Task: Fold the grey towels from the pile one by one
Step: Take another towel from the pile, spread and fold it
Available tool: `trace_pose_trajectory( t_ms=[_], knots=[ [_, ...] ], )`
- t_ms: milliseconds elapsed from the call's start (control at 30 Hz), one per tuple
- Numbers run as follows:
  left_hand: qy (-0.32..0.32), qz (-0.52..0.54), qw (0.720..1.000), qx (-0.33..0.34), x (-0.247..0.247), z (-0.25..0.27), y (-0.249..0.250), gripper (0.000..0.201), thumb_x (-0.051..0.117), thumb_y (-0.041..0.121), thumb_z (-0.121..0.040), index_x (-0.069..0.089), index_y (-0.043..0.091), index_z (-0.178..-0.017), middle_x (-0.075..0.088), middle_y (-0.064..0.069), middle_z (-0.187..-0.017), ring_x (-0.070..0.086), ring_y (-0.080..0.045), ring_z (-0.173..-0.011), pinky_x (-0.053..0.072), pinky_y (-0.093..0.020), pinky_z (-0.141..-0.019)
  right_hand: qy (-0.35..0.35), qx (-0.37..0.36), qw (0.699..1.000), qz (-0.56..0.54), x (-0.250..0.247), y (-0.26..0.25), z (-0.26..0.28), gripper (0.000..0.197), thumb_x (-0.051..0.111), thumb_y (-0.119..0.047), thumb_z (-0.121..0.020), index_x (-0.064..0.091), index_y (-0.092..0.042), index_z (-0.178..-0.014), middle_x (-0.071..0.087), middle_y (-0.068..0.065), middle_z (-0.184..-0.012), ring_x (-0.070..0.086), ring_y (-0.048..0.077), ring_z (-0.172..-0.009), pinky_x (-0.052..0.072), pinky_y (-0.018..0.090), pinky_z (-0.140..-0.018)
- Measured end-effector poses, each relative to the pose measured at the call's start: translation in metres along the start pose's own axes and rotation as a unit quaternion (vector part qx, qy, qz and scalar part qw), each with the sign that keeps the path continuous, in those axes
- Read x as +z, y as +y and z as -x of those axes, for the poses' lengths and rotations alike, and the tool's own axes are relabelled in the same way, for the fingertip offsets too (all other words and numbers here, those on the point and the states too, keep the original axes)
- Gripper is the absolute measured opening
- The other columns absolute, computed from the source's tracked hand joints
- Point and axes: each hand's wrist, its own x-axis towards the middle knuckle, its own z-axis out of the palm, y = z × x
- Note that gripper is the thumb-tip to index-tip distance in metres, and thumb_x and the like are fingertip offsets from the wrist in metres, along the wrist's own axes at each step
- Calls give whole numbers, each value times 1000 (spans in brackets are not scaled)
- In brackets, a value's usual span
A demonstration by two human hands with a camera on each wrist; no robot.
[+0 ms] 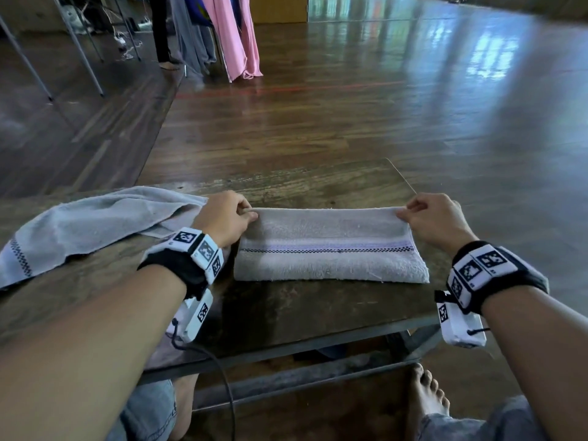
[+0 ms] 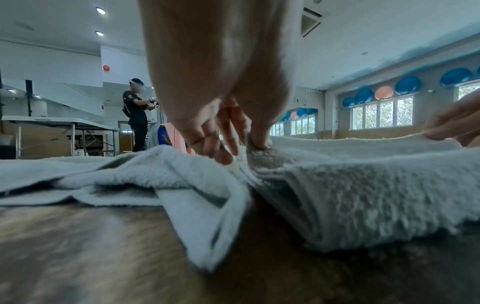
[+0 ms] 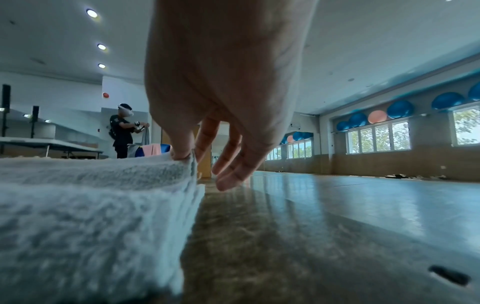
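Observation:
A grey towel [image 1: 331,249] with a dark checked stripe lies folded into a long band in the middle of the dark wooden table [image 1: 286,313]. My left hand [image 1: 246,213] pinches its far left corner, and in the left wrist view the thumb and fingers of that hand [image 2: 255,144] nip the top layer of the folded towel [image 2: 363,185]. My right hand [image 1: 404,213] pinches the far right corner; in the right wrist view the thumb of that hand [image 3: 182,154] presses on the towel edge [image 3: 103,195]. A second grey towel [image 1: 89,227] lies crumpled at the left.
The table's right edge [image 1: 401,176] runs just beyond my right hand, with shiny wooden floor [image 1: 381,106] past it. Hanging pink and grey cloths [image 1: 232,33] and another person [image 2: 136,115] stand far back. My bare foot [image 1: 428,396] shows under the table.

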Motion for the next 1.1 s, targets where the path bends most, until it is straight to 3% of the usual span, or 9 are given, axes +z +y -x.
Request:
trace_pose_trajectory(
  t_ms=[233,400,533,633,767,833,933,1000,1100],
  knots=[
    [-38,-12,999,7,12,-16,-7,15,75,32,-87,75,20,-79,68,6,-71,61,-7,-66,39,-22,-52,-12,4,996,84,13,3,-6,21,74,-37,-91,66,-22,-78,66,4,-96,52,6,-75,43,31,-75],
    [-57,-1,998,19,6,-20,-7,9,80,26,-83,77,18,-81,71,4,-74,67,-15,-74,55,-33,-69,-45,-28,994,92,16,2,-10,20,74,-27,-90,60,-15,-82,65,6,-93,57,21,-80,40,29,-63],
    [-49,-6,998,24,2,-13,-3,9,80,21,-83,75,17,-88,71,3,-82,66,-15,-78,58,-39,-77,-61,-46,992,99,17,1,-8,18,69,-26,-94,66,-14,-107,63,7,-108,57,22,-98,43,27,-77],
    [-57,-27,998,23,-4,-6,2,14,77,21,-85,74,14,-96,71,0,-88,66,-16,-81,57,-37,-78,-69,-46,989,120,14,-3,-3,13,68,-29,-94,66,-18,-89,61,9,-109,59,25,-96,48,35,-82],
    [-10,-46,997,61,-23,4,18,6,73,22,-88,76,16,-90,72,1,-86,64,-15,-79,54,-36,-73,28,-85,992,91,-3,-19,2,8,72,-28,-93,69,-20,-94,66,5,-97,56,11,-73,48,28,-69],
    [71,-20,993,92,-37,5,24,5,71,19,-89,74,16,-92,70,-1,-92,61,-18,-84,51,-34,-74,130,-127,981,67,-13,-29,3,8,69,-26,-94,69,-20,-97,66,-1,-84,46,2,-65,35,22,-62],
    [194,26,971,138,-57,7,29,6,71,16,-88,71,16,-94,61,-1,-97,53,-12,-81,41,-25,-72,237,-182,954,-24,-27,-41,8,7,64,-31,-93,65,-24,-95,62,-12,-73,55,4,-61,38,12,-66],
    [220,51,962,152,-62,13,26,10,74,15,-85,70,19,-94,58,-1,-98,49,-5,-72,38,-18,-69,244,-217,943,-65,-31,-39,14,5,64,-29,-92,62,-26,-95,61,-19,-69,59,-3,-61,36,-2,-66],
    [149,31,979,134,-53,24,18,15,77,16,-84,68,22,-94,54,-2,-98,47,-3,-67,38,-22,-66,161,-221,962,-21,-26,-17,21,8,67,-24,-90,59,-26,-93,63,-18,-71,63,1,-66,45,17,-66]
  ],
)
